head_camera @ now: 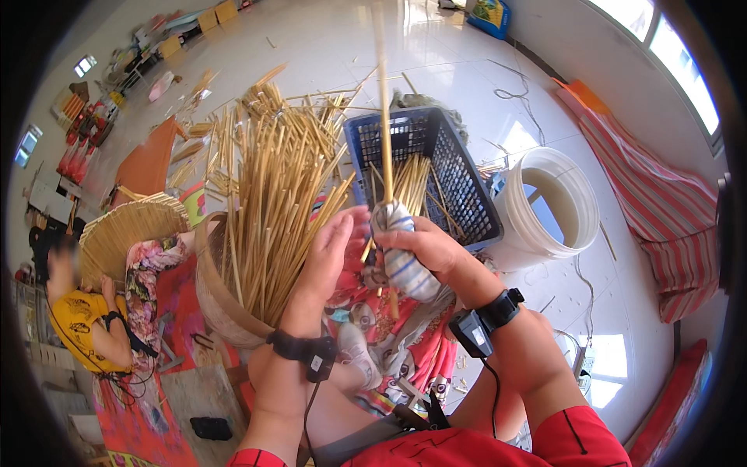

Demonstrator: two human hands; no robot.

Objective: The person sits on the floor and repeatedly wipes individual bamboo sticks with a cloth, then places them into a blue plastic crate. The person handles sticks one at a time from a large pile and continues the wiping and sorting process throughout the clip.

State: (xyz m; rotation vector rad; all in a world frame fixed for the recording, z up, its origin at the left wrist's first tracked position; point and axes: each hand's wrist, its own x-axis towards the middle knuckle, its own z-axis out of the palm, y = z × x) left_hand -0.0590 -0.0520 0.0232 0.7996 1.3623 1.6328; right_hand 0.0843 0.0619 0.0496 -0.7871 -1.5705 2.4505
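My right hand (435, 248) grips a white cloth with blue stripes (413, 280), which is bunched around a long tan stalk (386, 134). The stalk rises well above the cloth, and its far end blurs. Just left of the cloth, my left hand (332, 251) is held open with its palm turned inward and nothing visible in it. Beside that hand, a round woven basket (213, 303) holds a thick bundle of upright tan stalks (274, 216). Beyond my hands, a dark blue plastic crate (461, 175) contains more stalks (411, 184).
A white plastic bucket (508, 227) stands right of the crate. Patterned red fabric (402, 350) lies below my hands. At left, a person in a yellow top (87, 327) sits by a woven basket (134, 227). A wooden board (201, 388) carries a small black object (210, 428).
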